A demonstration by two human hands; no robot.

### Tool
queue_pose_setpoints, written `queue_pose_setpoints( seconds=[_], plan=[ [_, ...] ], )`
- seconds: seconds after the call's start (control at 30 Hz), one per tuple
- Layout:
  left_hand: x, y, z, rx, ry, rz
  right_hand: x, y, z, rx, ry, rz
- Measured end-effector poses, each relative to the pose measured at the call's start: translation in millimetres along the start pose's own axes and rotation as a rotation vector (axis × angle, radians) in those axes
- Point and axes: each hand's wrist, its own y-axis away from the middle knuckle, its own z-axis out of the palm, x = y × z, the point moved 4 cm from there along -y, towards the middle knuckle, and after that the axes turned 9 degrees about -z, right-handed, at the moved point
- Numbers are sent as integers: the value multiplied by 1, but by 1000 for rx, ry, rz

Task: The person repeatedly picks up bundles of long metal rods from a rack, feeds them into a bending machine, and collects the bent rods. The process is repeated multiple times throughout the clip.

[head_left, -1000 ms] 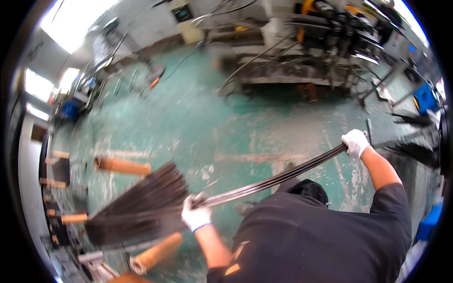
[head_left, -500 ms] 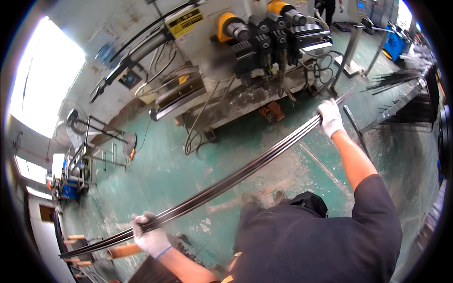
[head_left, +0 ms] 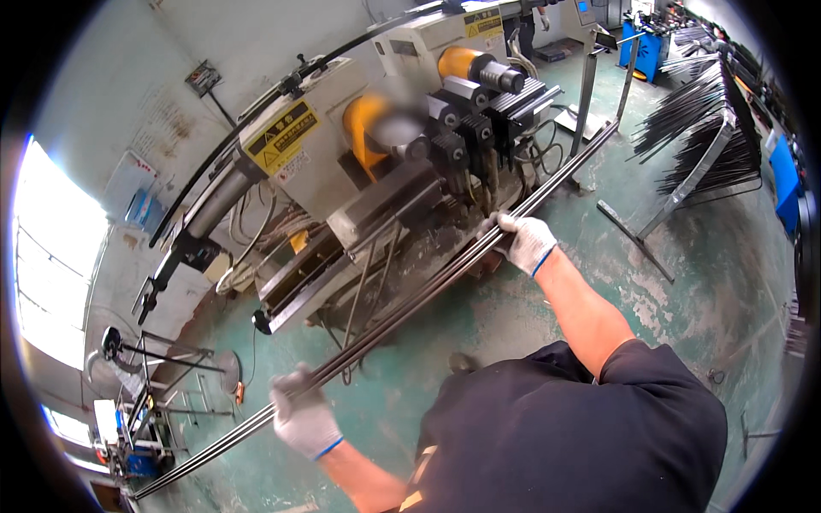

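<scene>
A small bundle of long, thin, dark metal rods [head_left: 410, 303] slants across the view, from low at the left up to the far right. Both my hands, in white gloves, are closed around it. My left hand [head_left: 304, 415] grips it toward its lower left part. Farther up, my right hand [head_left: 523, 244] holds it in front of the machine. Behind the rods stands a beige metalworking machine [head_left: 321, 184] with yellow-capped motors [head_left: 466, 64] and black clamp blocks [head_left: 445, 150]. Whether the rods are hollow cannot be seen.
A rack [head_left: 697, 175] stacked with dark rods stands at the right, its metal leg on the green floor [head_left: 616, 316]. A stand [head_left: 586, 94] with a small screen rises behind the bundle's far end. Other equipment [head_left: 141, 427] stands at the left. Another person's legs [head_left: 519, 38] show far back.
The rods and both hands have come closer to the machine, which now looks larger. The bundle slants more steeply. My right hand is farther left and lower in the view.
</scene>
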Motion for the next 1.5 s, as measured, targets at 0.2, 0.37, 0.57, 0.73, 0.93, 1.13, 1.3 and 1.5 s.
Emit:
queue_pose_setpoints(
  seconds=[0.2,0.37,0.57,0.73,0.93,1.13,1.3,1.5],
  plan=[
    [89,-99,-74,-37,-29,51,-62,-97,12,125,113,-250],
    [47,-153,-78,-5,-106,-74,-86,-156,27,155,92,-267],
    [-5,-201,-77,66,-285,-145,-107,-228,10,33,72,-324],
    [-42,-228,-54,441,-214,-127,-120,-282,1,397,272,-550],
    [-86,-251,-15,488,-139,-169,-108,-319,-5,305,91,-422],
    [-131,-275,-7,507,-125,-181,-98,-334,15,319,236,-431],
    [-150,-279,12,143,-33,-264,-104,-330,34,619,421,-414],
    [-139,-310,-43,228,-178,-147,-98,-340,30,588,412,-485]
  ],
)
